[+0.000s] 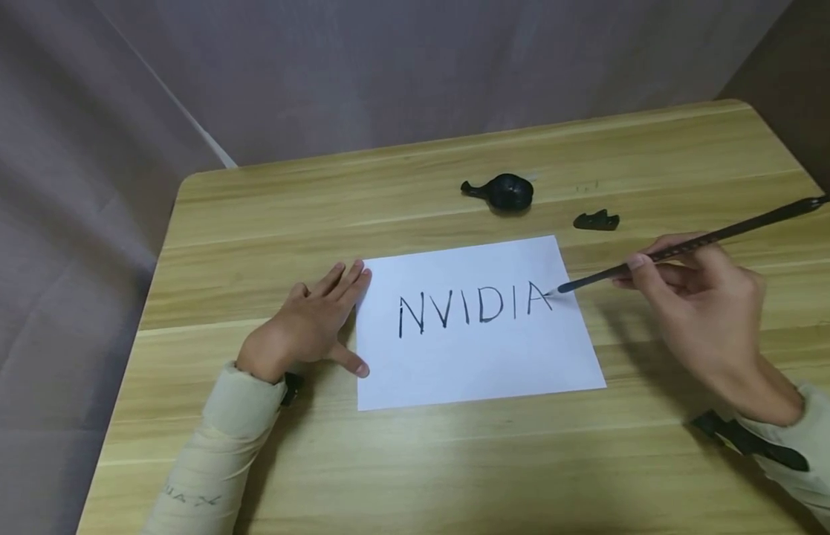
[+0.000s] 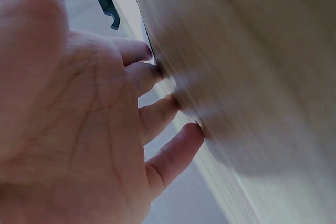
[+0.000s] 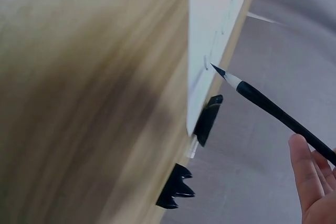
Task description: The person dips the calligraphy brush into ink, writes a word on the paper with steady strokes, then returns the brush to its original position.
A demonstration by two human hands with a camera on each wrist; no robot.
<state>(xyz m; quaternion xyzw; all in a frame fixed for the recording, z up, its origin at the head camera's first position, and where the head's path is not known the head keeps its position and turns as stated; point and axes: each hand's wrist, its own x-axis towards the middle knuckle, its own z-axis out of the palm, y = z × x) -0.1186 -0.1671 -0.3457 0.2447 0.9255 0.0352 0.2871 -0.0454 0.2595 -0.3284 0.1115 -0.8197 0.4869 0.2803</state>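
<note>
A white sheet of paper lies on the table, with NVIDIA lettered across it in black strokes. My right hand pinches a dark writing brush by its handle. The brush's tip is at the last letter A in the head view; in the right wrist view its bristles look white with a black point. Whether the tip touches the paper I cannot tell. At the paper's left edge, my left hand rests with fingers and thumb spread, fingertips on or beside that edge.
Behind the paper lies a black gourd-shaped object. To its right sits a small black piece with a peaked outline, like a brush rest. The wooden table has a rounded back edge, with a grey curtain beyond.
</note>
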